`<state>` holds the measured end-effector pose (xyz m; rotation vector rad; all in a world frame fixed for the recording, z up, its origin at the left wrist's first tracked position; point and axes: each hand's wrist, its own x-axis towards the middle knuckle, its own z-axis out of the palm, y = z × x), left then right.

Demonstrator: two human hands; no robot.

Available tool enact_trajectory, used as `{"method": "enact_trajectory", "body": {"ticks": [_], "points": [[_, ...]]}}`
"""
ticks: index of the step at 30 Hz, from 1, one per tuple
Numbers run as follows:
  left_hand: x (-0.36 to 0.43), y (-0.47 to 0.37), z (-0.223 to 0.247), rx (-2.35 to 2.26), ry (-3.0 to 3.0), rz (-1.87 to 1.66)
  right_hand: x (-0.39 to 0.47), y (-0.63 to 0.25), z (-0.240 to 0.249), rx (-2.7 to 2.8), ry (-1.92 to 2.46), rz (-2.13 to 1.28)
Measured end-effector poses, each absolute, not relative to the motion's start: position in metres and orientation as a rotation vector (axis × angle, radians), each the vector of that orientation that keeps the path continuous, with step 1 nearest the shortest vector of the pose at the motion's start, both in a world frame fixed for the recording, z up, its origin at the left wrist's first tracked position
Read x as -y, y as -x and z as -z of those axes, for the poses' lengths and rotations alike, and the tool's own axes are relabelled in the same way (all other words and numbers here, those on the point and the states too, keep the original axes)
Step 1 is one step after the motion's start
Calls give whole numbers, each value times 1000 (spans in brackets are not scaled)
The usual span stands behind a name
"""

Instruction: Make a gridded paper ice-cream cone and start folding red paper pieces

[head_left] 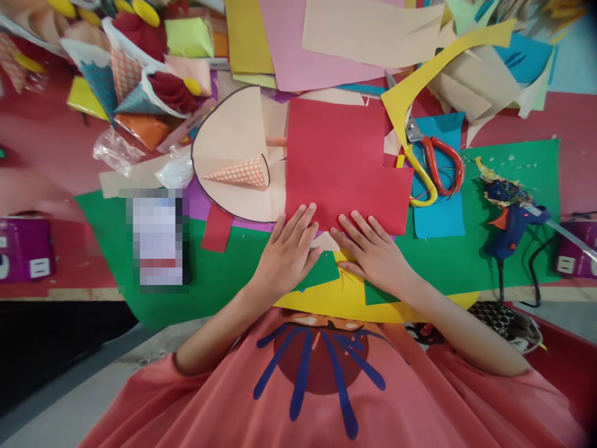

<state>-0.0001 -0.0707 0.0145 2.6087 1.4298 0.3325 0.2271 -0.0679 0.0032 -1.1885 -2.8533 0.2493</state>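
A red paper sheet (342,162) with a stepped right side lies in front of me. My left hand (286,252) rests with fingers spread on its lower left edge. Near the lower right edge, my right hand (373,252) lies flat, fingertips on the red sheet. Neither hand grasps anything. Left of the sheet is a cream paper shape (224,127) with a dark curved outline, partly hidden by the red sheet. A small checked paper cone (245,173) sits on it. Yellow paper (321,302) lies below my hands.
Scissors (426,165) with red and yellow handles lie right of the sheet. Farther right, a blue glue gun (508,230) trails a cable. A phone (158,239) lies at the left on green paper (214,280). Decorated paper cones (125,68) and coloured sheets (326,56) fill the back.
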Motion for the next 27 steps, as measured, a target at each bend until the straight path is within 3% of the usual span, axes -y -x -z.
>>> {"method": "enact_trajectory", "body": {"ticks": [5,10,27], "points": [[36,-15,-23,-1533,-2547,-197,67,-228,-3,2848,1168,-225],[15,-18,-6,-1323,-2528,-158,68,-228,-6,2826,1176,-155],[15,-19,-1,-1413,-2509,-178,100,-246,-16,2722,1605,-167]]}}
